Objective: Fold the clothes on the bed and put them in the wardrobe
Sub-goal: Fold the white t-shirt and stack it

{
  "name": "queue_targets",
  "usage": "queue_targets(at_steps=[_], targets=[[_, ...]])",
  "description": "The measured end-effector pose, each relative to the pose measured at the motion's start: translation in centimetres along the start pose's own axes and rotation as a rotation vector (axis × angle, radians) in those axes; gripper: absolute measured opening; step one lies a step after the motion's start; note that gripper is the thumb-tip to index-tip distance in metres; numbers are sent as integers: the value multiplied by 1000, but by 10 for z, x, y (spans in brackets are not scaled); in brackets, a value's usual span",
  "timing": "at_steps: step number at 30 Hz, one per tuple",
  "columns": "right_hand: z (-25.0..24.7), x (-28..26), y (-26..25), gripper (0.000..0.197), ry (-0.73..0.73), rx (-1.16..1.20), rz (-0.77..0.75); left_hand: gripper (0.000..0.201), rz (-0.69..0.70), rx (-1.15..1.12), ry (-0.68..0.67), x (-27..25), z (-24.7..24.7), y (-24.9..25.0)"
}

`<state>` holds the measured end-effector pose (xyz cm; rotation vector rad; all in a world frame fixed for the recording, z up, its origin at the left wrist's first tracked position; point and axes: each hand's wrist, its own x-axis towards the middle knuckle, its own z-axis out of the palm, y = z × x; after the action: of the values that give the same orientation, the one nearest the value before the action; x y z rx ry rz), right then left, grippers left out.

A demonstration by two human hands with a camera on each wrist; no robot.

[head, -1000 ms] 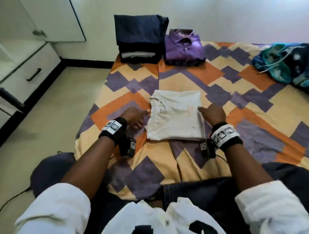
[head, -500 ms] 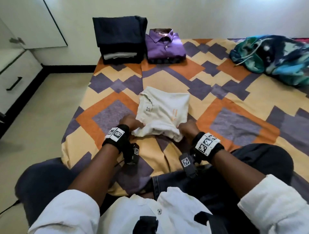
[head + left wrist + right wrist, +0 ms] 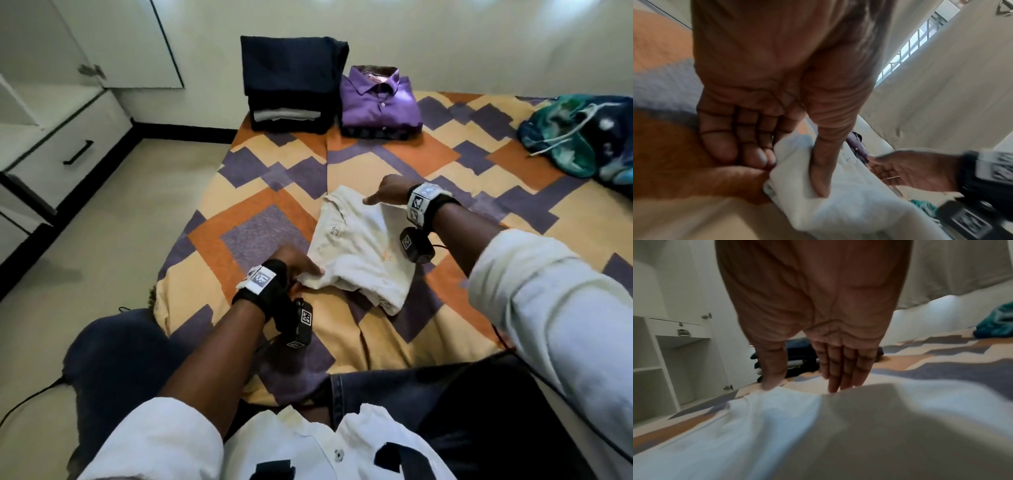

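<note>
white shirt (image 3: 363, 253) lying half folded mid-bed (image 3: 281, 192). left hand (image 3: 297, 263), at 8 o'clock of it, pinching near corner between thumb and curled fingers (image 3: 748, 146). right hand (image 3: 388, 192), at 1 o'clock, fingers (image 3: 840, 369) straight and flat at far collar edge. dark folded stack (image 3: 291, 82) and purple shirt (image 3: 378, 101) at 12 o'clock, well apart.

Soft matt cream cloth shirt (image 3: 359, 253), coarse woven bedspread (image 3: 274, 178) — glossy white laminate wardrobe (image 3: 51, 113), smooth purple shirt (image 3: 380, 102)
</note>
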<state>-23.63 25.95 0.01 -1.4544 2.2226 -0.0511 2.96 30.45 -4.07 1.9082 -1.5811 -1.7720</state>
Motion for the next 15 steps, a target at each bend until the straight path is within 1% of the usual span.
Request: queue_targets(at_steps=[2, 3, 5, 8, 10, 13, 14, 15], targets=[[9, 13, -12, 55, -124, -40, -18, 23, 31, 56, 45, 5, 3, -3], [14, 18, -18, 53, -157, -43, -18, 23, 32, 74, 55, 7, 3, -3], [21, 32, -23, 48, -175, -14, -19, 21, -2, 46, 38, 11, 3, -4], [24, 44, -22, 43, -218, -1, -58, 18, -53, 46, 0, 16, 1, -7], [19, 44, -16, 38, -242, 38, -86, 17, -27, 72, 25, 18, 0, -8], [5, 36, -10, 39, -323, 103, -116, 20, -8, 49, 41, 18, -2, -6], [0, 35, -7, 37, -302, 120, -131, 22, 9, 42, 42, 18, -4, -5], [-6, 35, -4, 35, -242, 138, -130, 23, 37, 28, 49, 18, -5, -2]])
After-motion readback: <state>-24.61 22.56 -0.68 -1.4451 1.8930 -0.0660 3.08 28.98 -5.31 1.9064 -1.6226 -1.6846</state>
